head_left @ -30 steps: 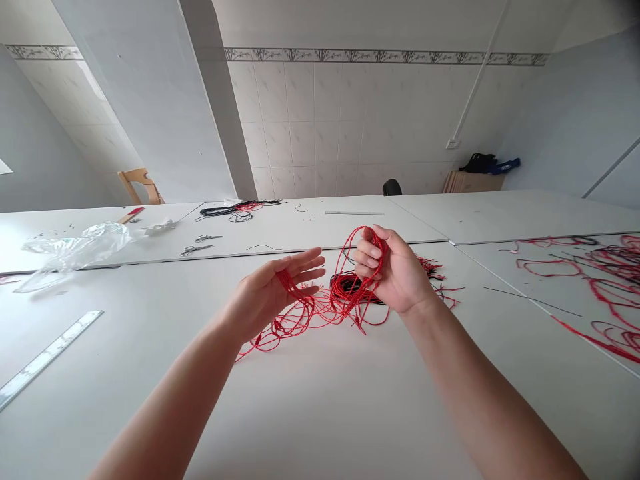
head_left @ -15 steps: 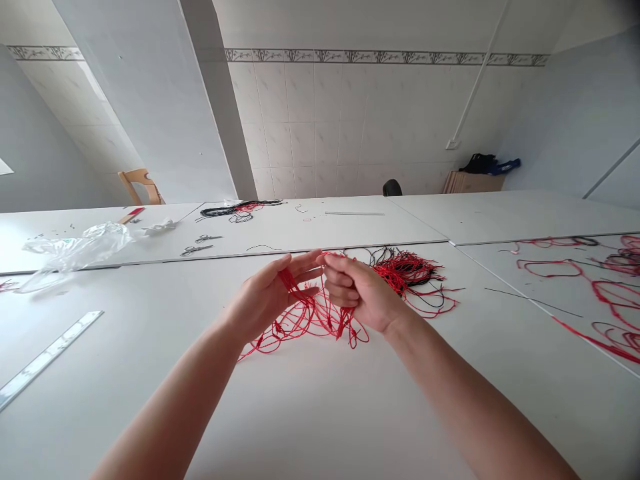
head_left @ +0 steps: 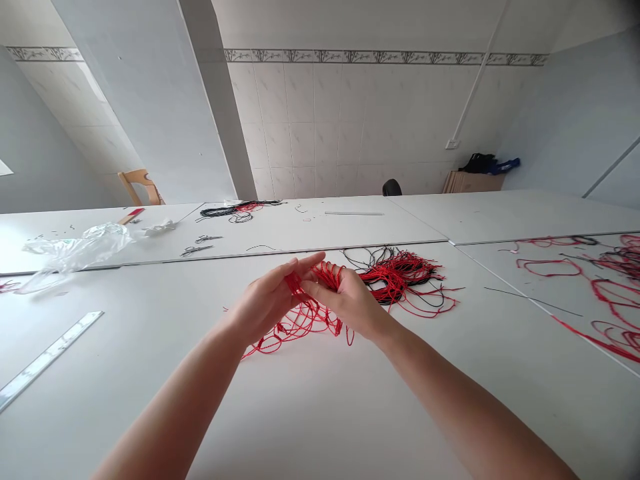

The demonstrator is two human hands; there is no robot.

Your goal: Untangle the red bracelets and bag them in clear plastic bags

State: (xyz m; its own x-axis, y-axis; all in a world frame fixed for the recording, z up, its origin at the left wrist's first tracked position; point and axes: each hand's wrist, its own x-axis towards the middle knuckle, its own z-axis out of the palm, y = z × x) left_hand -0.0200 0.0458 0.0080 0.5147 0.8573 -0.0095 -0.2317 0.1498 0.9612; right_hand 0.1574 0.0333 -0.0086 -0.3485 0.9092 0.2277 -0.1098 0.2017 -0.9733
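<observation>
Together over a white table [head_left: 300,420], my hands meet on a tangle of red cords [head_left: 330,272]: my left hand [head_left: 265,301] cups strands between thumb and nearly straight fingers, while my right hand [head_left: 357,305] curls closed around more, loops crossing its fingers and thumb pointing to the left palm. More red loops trail beneath both hands. Just beyond my right hand lies a red-and-black cord bundle [head_left: 407,272], with scissors [head_left: 197,250] farther back, at left.
</observation>
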